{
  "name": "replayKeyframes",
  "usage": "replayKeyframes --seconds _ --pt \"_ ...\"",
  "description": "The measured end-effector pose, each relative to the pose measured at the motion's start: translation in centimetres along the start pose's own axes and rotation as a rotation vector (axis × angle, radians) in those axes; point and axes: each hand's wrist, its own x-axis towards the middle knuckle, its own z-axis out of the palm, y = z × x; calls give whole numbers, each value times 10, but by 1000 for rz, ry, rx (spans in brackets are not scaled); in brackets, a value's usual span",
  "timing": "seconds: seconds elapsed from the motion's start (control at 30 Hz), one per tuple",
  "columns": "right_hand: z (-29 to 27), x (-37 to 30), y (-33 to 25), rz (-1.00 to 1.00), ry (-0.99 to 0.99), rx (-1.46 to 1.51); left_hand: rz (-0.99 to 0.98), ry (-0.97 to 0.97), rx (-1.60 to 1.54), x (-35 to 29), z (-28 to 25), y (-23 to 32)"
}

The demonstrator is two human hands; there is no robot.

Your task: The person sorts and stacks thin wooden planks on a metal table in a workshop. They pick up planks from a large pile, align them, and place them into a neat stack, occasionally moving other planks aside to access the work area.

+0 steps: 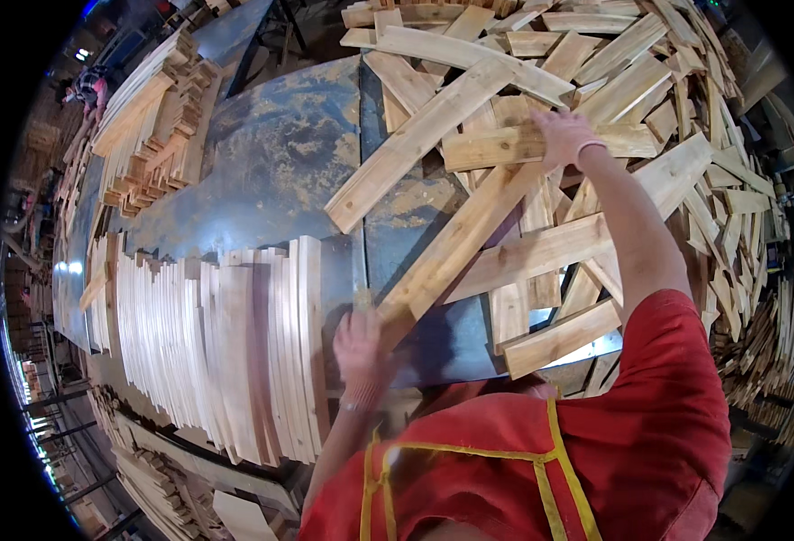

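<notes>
My left hand (361, 352) is closed at the near end of a long wooden board (469, 239), which slants away to the right over the dark metal table (279, 135). Its far end reaches a shorter horizontal board (496, 148) on the loose pile. Across that shorter board lies my right hand (566, 140), its fingers over the far edge and its thumb side toward the near edge. A pale cuff shows at each wrist. Beside my left hand stands a row of pale boards (225, 352), packed side by side on edge.
A big jumbled heap of boards (622, 72) fills the far right. One loose board (424, 140) juts from it over the table. At the far left rises a stack of boards (158, 126). Another person (90, 88) is in the far left background. Sawdust patches mark the table.
</notes>
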Motion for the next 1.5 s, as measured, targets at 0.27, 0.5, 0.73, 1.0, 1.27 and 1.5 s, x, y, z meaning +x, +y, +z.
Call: replayKeyframes --seconds 0.27,0.5,0.73,1.0,1.27,1.5 --pt "-73 -47 28 17 -272 789 -331 -703 -585 67 -10 12" --pt "-25 -145 -45 475 -210 2113 -481 -718 -1742 -38 -27 -15" --pt "17 -181 -292 425 -154 2160 -568 -468 -1541 -165 -19 -50" --pt "26 -193 -437 313 -240 1510 -744 -290 -1868 -223 -72 -80" --pt "-16 -122 -458 -698 -679 709 -552 -114 -1844 -154 -39 -75" --pt "4 -241 -277 29 -721 2184 -448 -410 -2190 -39 -18 3"
